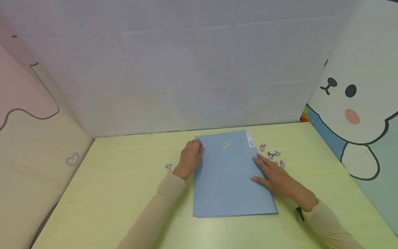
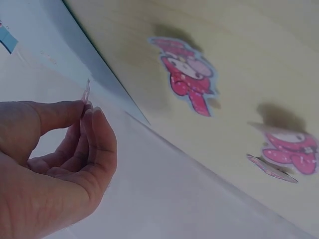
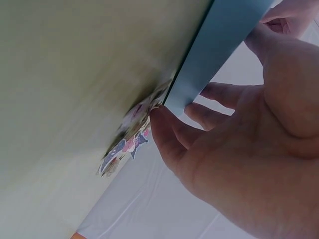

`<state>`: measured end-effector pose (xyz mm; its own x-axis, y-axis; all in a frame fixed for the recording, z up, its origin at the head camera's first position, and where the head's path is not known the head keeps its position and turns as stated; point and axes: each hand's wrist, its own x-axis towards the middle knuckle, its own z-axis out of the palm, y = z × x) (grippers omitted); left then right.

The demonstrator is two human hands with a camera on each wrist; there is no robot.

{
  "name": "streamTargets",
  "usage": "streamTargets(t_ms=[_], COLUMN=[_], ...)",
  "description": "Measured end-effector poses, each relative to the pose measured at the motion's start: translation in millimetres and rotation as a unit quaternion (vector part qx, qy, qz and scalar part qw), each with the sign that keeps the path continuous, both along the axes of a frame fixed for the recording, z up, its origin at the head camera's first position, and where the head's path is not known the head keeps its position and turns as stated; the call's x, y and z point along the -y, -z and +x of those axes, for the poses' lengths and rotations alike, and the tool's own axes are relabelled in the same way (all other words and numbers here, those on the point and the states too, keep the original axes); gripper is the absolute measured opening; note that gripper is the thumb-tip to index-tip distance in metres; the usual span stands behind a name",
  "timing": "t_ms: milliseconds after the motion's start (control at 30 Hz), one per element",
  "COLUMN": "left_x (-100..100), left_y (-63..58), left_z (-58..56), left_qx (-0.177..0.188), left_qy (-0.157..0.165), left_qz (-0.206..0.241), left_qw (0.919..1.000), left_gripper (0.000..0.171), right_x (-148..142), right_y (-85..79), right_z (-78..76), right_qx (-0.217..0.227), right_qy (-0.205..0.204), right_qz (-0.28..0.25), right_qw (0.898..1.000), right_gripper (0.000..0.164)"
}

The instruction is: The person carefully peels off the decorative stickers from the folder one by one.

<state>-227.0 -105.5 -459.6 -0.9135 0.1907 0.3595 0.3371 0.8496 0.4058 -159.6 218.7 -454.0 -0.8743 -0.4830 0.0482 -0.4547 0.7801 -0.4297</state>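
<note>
A light blue folder (image 1: 230, 186) lies on the table with a small cartoon sticker (image 1: 226, 145) on its upper part. My left hand (image 1: 189, 157) is over the folder's upper left edge. Its thumb and fingertips pinch a thin pink sticker (image 2: 86, 93), seen nearly edge-on in the left wrist view. My right hand (image 1: 278, 178) rests along the folder's right edge, fingers fairly straight and spread, with the thumb beside a snap button (image 1: 257, 175). Close by that hand's fingers, several loose stickers (image 3: 124, 147) show in the right wrist view.
Left of the folder, pink character stickers (image 2: 187, 74) lie on the pale yellow-green table (image 1: 124, 173). More stickers (image 1: 262, 147) are scattered to the right. A white barcode label (image 1: 250, 139) is at the folder's top right corner. White cloth (image 1: 186, 69) hangs behind the table.
</note>
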Motion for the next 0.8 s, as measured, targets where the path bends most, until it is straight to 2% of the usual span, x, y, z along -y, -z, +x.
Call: streamTargets(t_ms=[300, 567, 800], left_x=[11.1, 22.4, 31.6], left_y=[-1.8, -4.7, -6.9], left_z=[4.3, 7.6, 12.4], left_qx=[0.006, 0.043, 0.055], left_qy=[-0.007, -0.023, -0.025], left_qz=[-0.008, -0.001, 0.002], left_qw=[0.9999, 0.9988, 0.9982], left_gripper=[0.006, 0.004, 0.005], right_x=[1.0, 1.0, 0.6], right_y=[-0.2, 0.7, 1.2], right_z=[0.4, -0.2, -0.9], right_qx=[-0.012, -0.009, -0.009], right_qy=[-0.005, -0.005, -0.004], right_qz=[-0.005, -0.004, -0.003], right_qw=[1.0, 1.0, 1.0], right_gripper=[0.074, 0.074, 0.074])
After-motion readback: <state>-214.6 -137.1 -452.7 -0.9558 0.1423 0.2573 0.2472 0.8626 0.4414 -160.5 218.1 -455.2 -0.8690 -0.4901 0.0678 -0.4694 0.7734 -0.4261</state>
